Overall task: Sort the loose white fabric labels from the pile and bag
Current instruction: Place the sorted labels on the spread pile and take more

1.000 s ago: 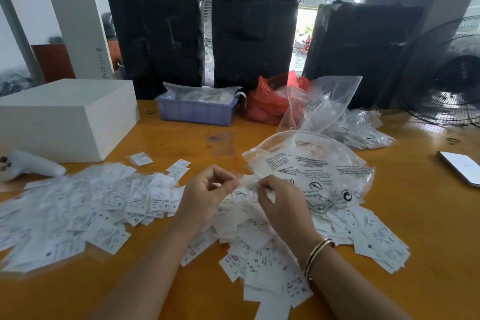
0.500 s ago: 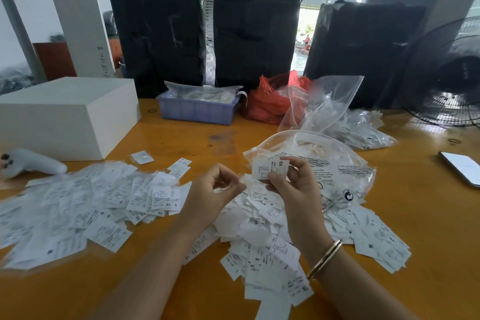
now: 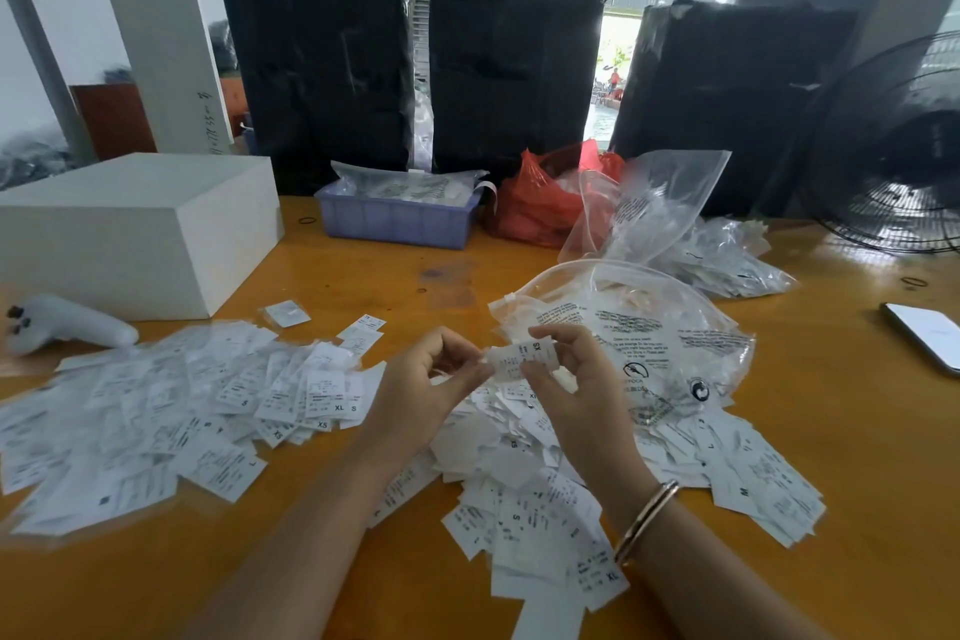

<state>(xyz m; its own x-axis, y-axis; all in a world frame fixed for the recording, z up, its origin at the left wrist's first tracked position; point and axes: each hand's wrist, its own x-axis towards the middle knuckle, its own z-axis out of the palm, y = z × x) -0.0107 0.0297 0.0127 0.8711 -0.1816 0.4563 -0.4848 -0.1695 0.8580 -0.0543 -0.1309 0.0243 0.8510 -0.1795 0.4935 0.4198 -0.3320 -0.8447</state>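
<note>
One white fabric label [image 3: 521, 360], marked XS, sits pinched between both hands above the table [image 3: 857, 431]: right hand [image 3: 571, 379] grips it w/ thumb and fingers, left hand [image 3: 431, 379] pinches its left edge. Directly below lies the loose label pile [image 3: 524, 499]; a second, spread-out pile [image 3: 156, 411] lies to the left. Clear zip bag [image 3: 654, 343] w/ printed text rests just behind the right hand. White box [image 3: 135, 229] sits far left.

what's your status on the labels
Both hands, left and right, pinch one XS label. Pile below, bag behind. Nothing in the way.
</note>
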